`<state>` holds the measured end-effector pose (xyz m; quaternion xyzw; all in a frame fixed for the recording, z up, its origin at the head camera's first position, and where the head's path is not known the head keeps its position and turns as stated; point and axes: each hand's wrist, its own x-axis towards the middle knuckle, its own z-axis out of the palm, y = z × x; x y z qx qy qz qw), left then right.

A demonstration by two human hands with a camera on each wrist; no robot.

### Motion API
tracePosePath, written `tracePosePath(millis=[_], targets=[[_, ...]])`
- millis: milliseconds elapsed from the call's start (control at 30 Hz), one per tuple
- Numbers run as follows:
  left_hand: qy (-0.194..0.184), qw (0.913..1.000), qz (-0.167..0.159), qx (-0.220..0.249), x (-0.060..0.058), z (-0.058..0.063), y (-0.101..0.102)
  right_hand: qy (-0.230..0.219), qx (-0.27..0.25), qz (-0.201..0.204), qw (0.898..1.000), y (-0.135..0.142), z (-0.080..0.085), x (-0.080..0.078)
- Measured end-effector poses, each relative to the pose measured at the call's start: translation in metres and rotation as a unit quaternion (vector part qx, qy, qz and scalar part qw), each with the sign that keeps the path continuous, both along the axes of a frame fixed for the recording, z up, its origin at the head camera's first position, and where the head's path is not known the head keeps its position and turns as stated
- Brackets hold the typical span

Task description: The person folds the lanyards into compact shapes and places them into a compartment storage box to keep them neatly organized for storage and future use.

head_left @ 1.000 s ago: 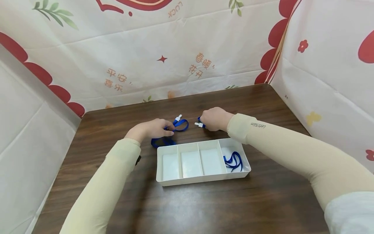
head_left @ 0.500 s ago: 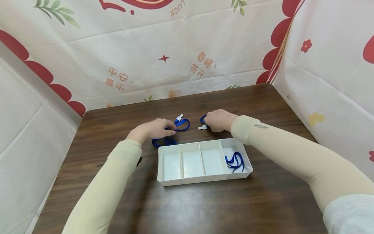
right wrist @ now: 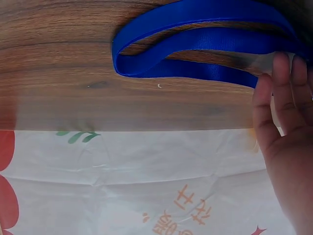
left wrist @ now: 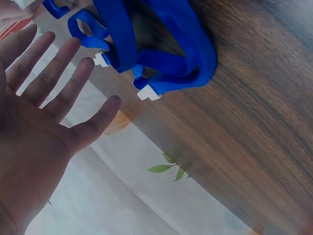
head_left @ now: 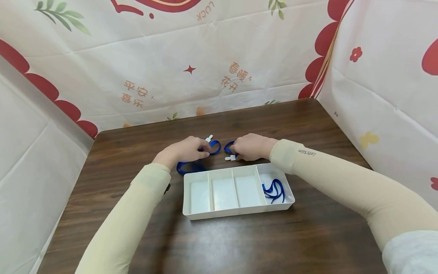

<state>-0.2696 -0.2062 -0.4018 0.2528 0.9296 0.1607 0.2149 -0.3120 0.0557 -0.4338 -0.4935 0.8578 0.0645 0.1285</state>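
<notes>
In the head view my left hand (head_left: 189,149) hovers over a blue lanyard (head_left: 184,168) with white clips, behind the tray's left half. The left wrist view shows that hand's fingers spread and straight, apart from the ribbon (left wrist: 195,58). My right hand (head_left: 252,147) pinches another blue lanyard (right wrist: 200,41) at the tabletop; its white clip (head_left: 230,157) pokes out beside the fingers. The exact grip is partly hidden. A third blue lanyard (head_left: 268,189) lies coiled in the rightmost compartment of the white divided tray (head_left: 239,211).
The dark wood table (head_left: 219,247) carries everything. A white printed cloth (head_left: 191,45) hangs behind it and along both sides. Dividers split the tray into several compartments, with only the rightmost holding a lanyard.
My right hand has come slightly left and toward the tray, and its lanyard with the white clip moved along. The left hand has shifted only slightly to the right.
</notes>
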Motion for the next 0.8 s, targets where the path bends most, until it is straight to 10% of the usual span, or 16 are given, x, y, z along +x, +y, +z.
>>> tracePosePath(millis=[433,800], targets=[[-0.004,0.9998,0.015,0.008,0.004,0.004,0.010,-0.015,-0.064,-0.035,0.997,-0.002,0.017,-0.003],[0.106,0.9867,0.054,0.111,0.023,0.034,0.038,-0.035,-0.189,-0.035,0.981,-0.009,0.072,0.016]])
